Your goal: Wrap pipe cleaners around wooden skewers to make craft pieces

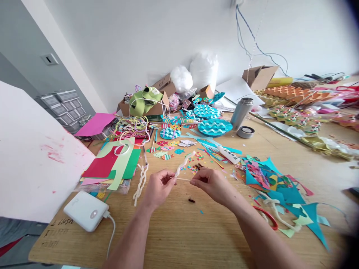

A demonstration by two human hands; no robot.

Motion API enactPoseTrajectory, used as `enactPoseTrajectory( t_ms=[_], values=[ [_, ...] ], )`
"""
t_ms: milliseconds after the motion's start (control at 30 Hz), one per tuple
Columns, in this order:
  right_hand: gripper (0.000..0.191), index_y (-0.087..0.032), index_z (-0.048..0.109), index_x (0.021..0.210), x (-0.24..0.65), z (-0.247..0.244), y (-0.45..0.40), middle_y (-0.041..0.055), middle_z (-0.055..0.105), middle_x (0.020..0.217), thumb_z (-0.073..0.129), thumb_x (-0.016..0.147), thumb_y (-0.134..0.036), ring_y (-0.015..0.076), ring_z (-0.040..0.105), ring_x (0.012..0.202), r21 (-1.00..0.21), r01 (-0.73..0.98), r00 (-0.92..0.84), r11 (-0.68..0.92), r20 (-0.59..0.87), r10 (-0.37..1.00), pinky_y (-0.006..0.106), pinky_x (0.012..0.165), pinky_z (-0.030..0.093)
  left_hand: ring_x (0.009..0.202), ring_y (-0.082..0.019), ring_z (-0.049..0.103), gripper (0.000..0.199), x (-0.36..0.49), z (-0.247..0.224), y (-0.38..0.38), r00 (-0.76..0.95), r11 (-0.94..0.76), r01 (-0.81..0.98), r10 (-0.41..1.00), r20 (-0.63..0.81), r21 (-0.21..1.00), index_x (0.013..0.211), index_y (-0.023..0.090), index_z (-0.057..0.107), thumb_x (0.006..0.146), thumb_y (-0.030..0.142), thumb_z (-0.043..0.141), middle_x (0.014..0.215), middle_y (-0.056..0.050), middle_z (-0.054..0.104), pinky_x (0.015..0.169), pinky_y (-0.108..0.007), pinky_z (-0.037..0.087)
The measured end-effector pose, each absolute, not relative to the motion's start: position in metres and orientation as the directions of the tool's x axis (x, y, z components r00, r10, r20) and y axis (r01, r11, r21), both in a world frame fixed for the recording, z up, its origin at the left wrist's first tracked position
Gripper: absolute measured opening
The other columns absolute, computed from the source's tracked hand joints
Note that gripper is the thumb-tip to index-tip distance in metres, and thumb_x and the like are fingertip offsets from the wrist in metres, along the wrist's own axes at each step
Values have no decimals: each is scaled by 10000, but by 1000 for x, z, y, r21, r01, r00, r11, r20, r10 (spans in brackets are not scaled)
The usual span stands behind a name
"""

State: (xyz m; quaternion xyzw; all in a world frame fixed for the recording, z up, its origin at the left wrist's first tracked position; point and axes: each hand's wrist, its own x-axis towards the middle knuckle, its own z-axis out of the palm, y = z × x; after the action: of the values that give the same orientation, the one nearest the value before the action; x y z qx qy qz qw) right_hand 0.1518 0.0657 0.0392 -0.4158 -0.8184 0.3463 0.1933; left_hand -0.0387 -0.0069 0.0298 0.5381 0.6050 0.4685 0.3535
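Observation:
Between the fingertips of my left hand (161,185) is a white pipe cleaner (185,163), its twisted part standing up at a slant above the fingers. A thin pale length runs level from there to my right hand (209,184), which pinches its end between thumb and forefinger. Both hands hover over the wooden table (179,231). To the left of my left hand lie more white twisted pipe cleaners (142,183). Just beyond the hands are scattered round confetti pieces (199,157), and a small dark brown piece (191,200) rests on the table below them.
Left are coloured paper sheets (102,164), a white power bank (85,211) with a cable, and a heap of coloured pipe cleaners (131,127). Paper fish (168,148), a glue bottle (228,154) and a steel flask (241,114) stand or lie behind. Paper scraps (288,194) and red-handled scissors (270,220) are right.

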Motion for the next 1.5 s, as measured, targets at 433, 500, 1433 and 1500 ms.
enactPoseTrajectory(
  t_ms=[433, 500, 1433, 1500],
  values=[
    [203, -193, 698, 699, 135, 42, 51, 47, 703, 774, 664, 763, -382, 212, 617, 792, -825, 379, -485, 419, 209, 849, 315, 732, 425, 625, -151, 609, 217, -25, 24, -10, -76, -38, 437, 994, 79, 898, 825, 153, 693, 832, 312, 545, 689, -52, 687, 588, -231, 445],
    [216, -188, 695, 671, 135, 41, 50, 44, 694, 743, 622, 793, -350, 199, 611, 753, -846, 371, -477, 382, 180, 861, 311, 722, 419, 627, -148, 605, 217, -23, 23, -11, -45, -72, 468, 993, 105, 881, 825, 164, 694, 845, 304, 530, 695, -44, 687, 588, -228, 435],
    [175, -183, 620, 834, 131, 38, 34, 60, 632, 816, 472, 885, -106, 211, 498, 900, -347, 310, -603, 885, 648, 465, 390, 843, 347, 431, -78, 429, 312, -25, 29, -7, -219, 109, 33, 971, -99, 994, 644, 147, 554, 717, 435, 652, 494, 32, 512, 407, -199, 340],
    [174, -187, 635, 893, 131, 37, 34, 60, 639, 821, 473, 896, -124, 216, 498, 923, -280, 313, -634, 907, 650, 420, 400, 861, 346, 440, -79, 436, 308, -26, 28, -7, -221, 93, 18, 971, -87, 995, 639, 147, 553, 718, 426, 655, 499, 35, 508, 416, -200, 346]
  ],
)
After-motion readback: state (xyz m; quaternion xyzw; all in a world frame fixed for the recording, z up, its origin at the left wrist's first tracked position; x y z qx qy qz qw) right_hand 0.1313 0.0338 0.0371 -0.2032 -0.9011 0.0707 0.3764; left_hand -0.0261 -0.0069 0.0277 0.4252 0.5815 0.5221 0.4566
